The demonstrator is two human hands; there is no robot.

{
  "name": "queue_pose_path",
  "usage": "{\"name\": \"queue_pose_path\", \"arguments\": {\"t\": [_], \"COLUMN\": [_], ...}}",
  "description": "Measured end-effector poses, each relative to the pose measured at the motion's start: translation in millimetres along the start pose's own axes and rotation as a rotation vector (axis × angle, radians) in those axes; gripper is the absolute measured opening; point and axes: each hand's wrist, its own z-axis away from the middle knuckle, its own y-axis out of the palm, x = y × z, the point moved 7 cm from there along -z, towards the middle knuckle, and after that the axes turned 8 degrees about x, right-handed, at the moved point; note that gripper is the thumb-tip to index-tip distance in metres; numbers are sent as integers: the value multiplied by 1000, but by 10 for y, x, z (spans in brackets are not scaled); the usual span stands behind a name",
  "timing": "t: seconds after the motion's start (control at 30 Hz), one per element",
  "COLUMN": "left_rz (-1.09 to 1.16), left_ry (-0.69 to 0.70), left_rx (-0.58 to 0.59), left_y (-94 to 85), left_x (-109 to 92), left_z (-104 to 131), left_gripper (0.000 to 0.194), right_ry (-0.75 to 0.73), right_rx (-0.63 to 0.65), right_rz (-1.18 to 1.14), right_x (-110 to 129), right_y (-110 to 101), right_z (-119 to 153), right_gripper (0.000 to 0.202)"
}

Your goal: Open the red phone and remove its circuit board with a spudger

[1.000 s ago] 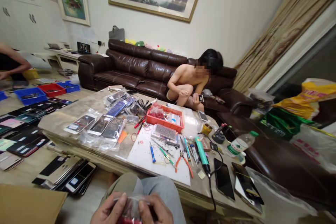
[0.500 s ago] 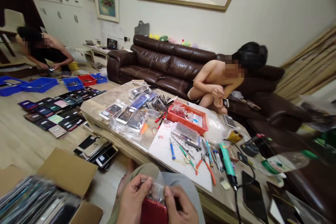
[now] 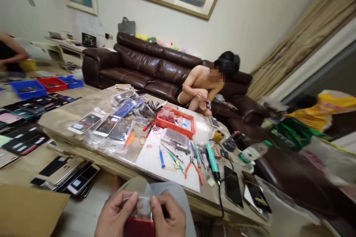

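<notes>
At the bottom centre, a clear plastic bag [image 3: 143, 208] with a red flat object [image 3: 139, 227] in or just below it is stretched between my hands. My left hand [image 3: 116, 213] pinches the bag's left edge between thumb and finger. On the right edge, my right hand [image 3: 167, 214] grips the bag the same way. Both hands are above my lap, in front of the low table [image 3: 69, 133]. The lower part of the red object is cut off by the frame.
Bagged phones [image 3: 107, 125], an orange-red tray [image 3: 175, 121], orange-handled pliers [image 3: 194, 171], a green tool [image 3: 213, 159] and a bottle [image 3: 254, 152] lie on the table. Stacked phones [image 3: 66, 176] and a cardboard box [image 3: 30, 207] stand left. A person [image 3: 198, 85] sits by the brown sofa [image 3: 167, 66].
The view has swung to the right, so the scene appears shifted left and the person at far left is partly cut off. Both hands still hold the bag.
</notes>
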Motion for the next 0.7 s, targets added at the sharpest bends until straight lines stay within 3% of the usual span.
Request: {"name": "queue_pose_path", "arguments": {"t": [0.23, 0.37, 0.47, 0.7], "left_rz": [149, 161, 191, 112], "left_ry": [-100, -99, -118, -120], "left_rx": [57, 12, 3, 121], "left_y": [109, 107, 182, 304], "left_x": [2, -27, -72, -93], "left_z": [-93, -113, -126, -234], "left_gripper": [44, 43, 44, 43], "right_ry": [-32, -38, 16, 124], "right_rx": [27, -21, -30, 10], "right_rz": [-41, -39, -48, -105], "right_x": [-26, 3, 33, 31], "right_y": [9, -29, -59, -86], "right_z": [-101, -123, -162, -287], "right_gripper": [46, 45, 43, 39]}}
